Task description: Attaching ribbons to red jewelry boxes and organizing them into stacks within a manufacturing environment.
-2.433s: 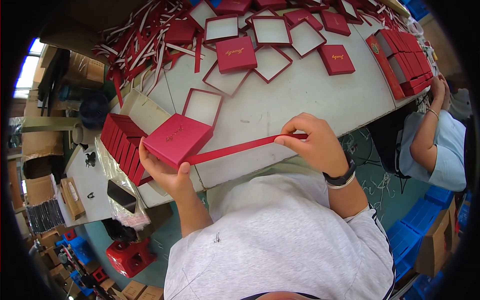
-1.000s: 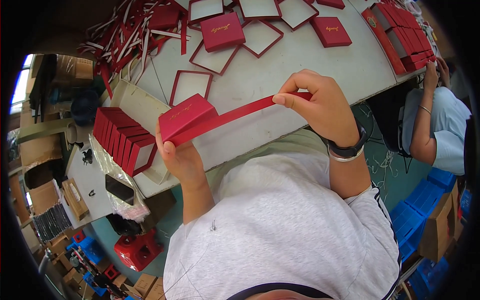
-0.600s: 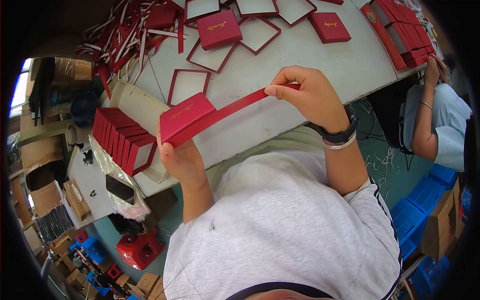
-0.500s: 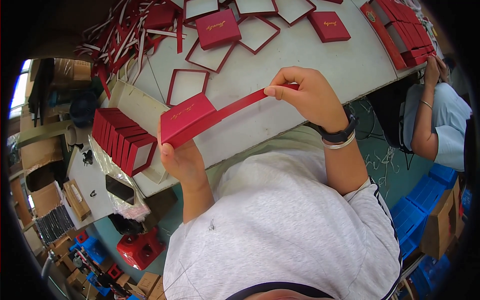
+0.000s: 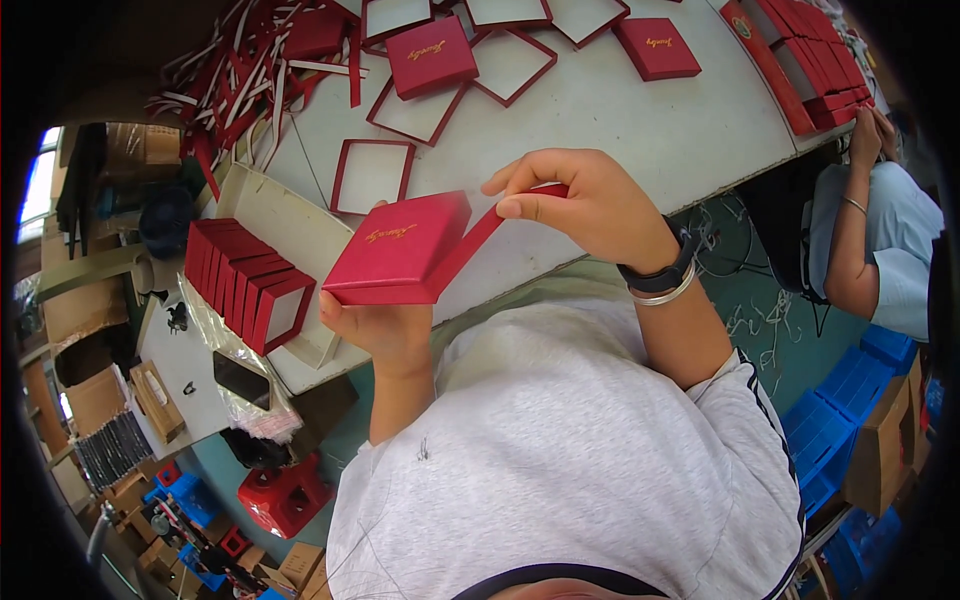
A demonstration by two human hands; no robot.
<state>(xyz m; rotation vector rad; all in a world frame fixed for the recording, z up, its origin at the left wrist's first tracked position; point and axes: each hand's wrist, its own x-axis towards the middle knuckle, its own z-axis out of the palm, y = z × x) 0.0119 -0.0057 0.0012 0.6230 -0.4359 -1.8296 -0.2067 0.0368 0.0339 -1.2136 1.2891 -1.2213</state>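
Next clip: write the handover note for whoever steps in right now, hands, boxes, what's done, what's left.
Left hand: holds the red box lid from below, above the table edge.
Right hand: pinches the red strip that runs to the lid's side.
Done: a row of red boxes stands on edge at the left; another stack far right.
Left: open trays and loose strips lie on the table.

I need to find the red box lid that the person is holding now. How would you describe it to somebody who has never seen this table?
Start at the long white table strewn with red lids and white-lined trays. At its near edge, the left hand supports a square red box lid from below, while the right hand pinches a red strip at its side. Unlike the other lids, it is lifted off the table and tilted.
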